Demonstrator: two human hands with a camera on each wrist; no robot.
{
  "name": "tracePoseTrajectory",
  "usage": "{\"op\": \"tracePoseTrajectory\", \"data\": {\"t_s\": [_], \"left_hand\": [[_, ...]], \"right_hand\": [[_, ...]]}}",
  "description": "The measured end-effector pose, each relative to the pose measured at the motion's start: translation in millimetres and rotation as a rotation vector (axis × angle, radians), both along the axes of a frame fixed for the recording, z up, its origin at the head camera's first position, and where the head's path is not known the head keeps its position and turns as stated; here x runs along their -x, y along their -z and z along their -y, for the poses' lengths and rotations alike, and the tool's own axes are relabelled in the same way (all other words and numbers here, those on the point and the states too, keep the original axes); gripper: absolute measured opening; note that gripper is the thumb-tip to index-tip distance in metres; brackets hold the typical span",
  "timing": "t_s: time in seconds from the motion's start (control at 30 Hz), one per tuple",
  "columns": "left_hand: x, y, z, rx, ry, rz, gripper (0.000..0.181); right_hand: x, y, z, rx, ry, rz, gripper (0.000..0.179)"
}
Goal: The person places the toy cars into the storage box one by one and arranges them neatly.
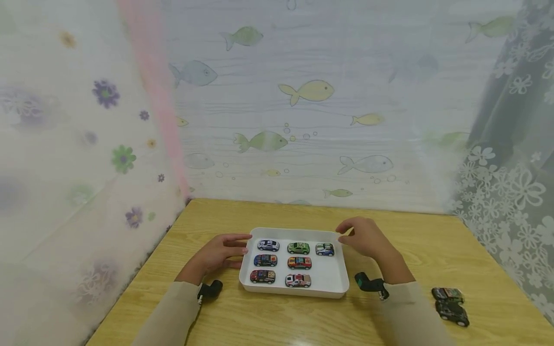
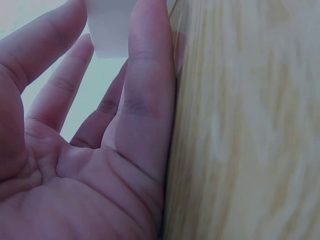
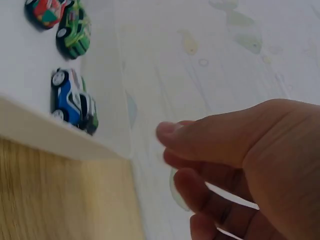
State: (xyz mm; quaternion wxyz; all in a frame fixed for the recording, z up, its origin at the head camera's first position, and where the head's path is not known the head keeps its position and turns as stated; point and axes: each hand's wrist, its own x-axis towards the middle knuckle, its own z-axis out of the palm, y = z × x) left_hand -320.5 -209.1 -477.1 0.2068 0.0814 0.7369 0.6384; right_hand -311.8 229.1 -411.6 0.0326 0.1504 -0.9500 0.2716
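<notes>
A shallow white tray (image 1: 323,278) holds several toy cars: three in the left column, three in the middle, and a white-and-blue car (image 1: 324,249) alone at the top right. Fingers of my left hand (image 1: 216,254) are nearly straight, their tips right at the tray's left wall; the left wrist view shows its little-finger side along the tabletop. Off the tray's far right corner, my right hand (image 1: 367,239) hovers with loosely bent fingers and nothing between them. From the right wrist view, the blue-and-white car (image 3: 75,100) sits inside the wall, close to this hand.
On the wooden table (image 1: 259,322), a dark green toy car (image 1: 447,294) and a black toy car (image 1: 452,313) lie together at the right, beyond my right forearm. A fish-print curtain (image 1: 281,110) hangs behind the table, with a flowered one (image 1: 86,168) along the left.
</notes>
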Motion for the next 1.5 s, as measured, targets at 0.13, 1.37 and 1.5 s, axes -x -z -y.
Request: {"op": "tracePoseTrajectory", "data": {"t_s": [0.13, 1.37, 1.5], "left_hand": [[0.0, 0.3, -1.6, 0.006, 0.009, -0.004, 0.058], [1.3, 3.1, -0.3, -0.003, -0.003, 0.003, 0.058], [1.8, 2.3, 0.9, -0.003, 0.0, 0.007, 0.058]], "right_hand": [[-8.5, -4.1, -14, -0.006, -0.016, -0.054, 0.017], [-101.8, 17.4, -210, 0.172, -0.112, 0.178, 0.035], [-109.3, 24.2, -228, 0.149, -0.061, 0.261, 0.042]]}}
